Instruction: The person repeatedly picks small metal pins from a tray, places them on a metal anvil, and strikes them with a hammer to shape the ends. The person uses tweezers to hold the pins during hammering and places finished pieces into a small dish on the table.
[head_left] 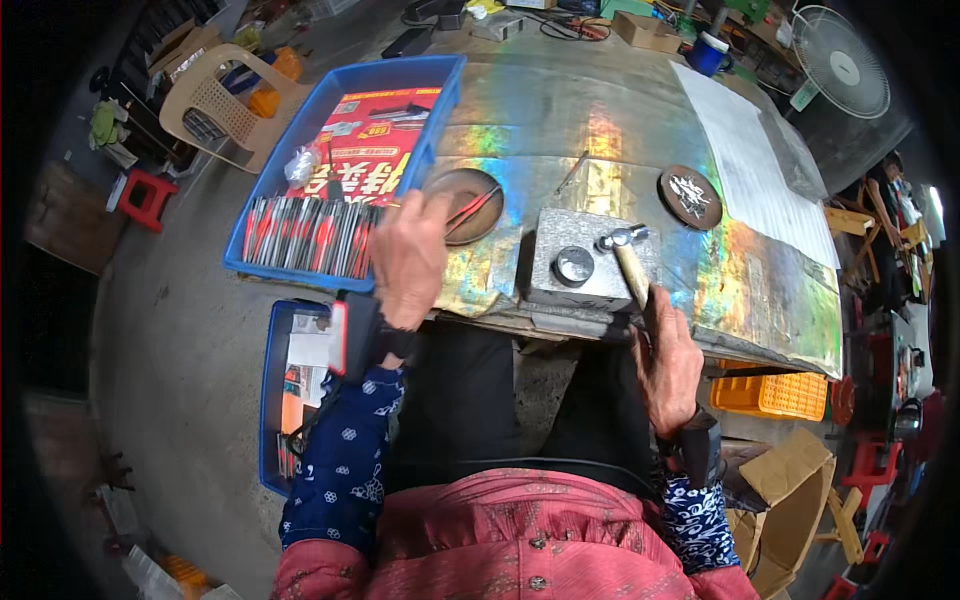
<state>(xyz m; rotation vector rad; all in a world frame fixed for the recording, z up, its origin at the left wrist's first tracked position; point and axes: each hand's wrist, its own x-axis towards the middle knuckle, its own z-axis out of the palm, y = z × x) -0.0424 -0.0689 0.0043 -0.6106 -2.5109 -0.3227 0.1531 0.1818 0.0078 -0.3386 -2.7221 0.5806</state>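
My left hand [410, 258] hovers between the blue tray [447, 95] and a round brown dish [462, 182], fingers bent and somewhat apart, with nothing visible in them. A thin red-handled tool [472, 212] lies in that dish, partly behind my fingers. My right hand [670, 370] is at the table's front edge, its fingers stretched toward the end of the hammer's wooden handle; whether they touch it I cannot tell. The hammer [628, 258] lies on a metal block [550, 232], beside a small round dark-rimmed metal piece [574, 266].
Packed flat red-and-black pieces [305, 236] and a red printed sheet [375, 135] fill the blue tray. At the right are a dish of small white pieces [691, 197], a white sheet [760, 150] and a fan [842, 65]. A lower blue bin [268, 420] stands left of my legs.
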